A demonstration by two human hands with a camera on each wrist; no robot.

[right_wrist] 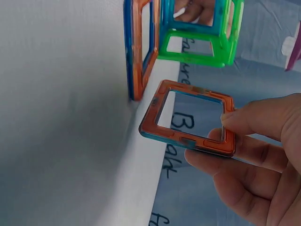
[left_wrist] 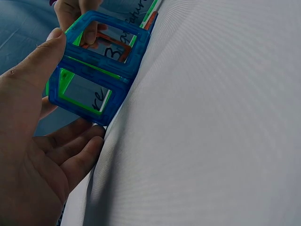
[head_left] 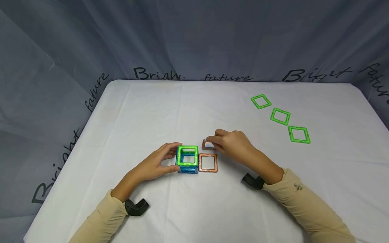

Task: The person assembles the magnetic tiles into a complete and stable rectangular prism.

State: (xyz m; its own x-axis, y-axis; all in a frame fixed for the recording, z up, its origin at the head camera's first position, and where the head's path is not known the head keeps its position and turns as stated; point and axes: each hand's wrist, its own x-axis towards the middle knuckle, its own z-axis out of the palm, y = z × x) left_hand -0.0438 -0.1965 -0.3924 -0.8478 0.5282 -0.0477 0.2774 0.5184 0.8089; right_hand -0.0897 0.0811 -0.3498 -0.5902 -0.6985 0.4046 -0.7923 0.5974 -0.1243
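Note:
My left hand (head_left: 150, 165) holds a box of blue and green magnetic square tiles (head_left: 188, 170) by its left side, thumb at the front and fingers at the back. In the left wrist view, two blue frames (left_wrist: 127, 73) show on one side of the box. An orange square tile (head_left: 208, 171) lies flat against the box's right side. Between thumb and fingers, my right hand (head_left: 238, 146) pinches another orange square tile (right_wrist: 150, 117), tilted just behind the one that lies flat. In the head view, its right part is hidden by the fingers.
Three green square tiles form a slanting row at the back right: a far one (head_left: 257, 105), a middle one (head_left: 280, 122) and a near one (head_left: 299, 141). A white cloth (head_left: 136, 114) covers the table. Grey curtains (head_left: 194, 40) with handwriting hang behind its edges.

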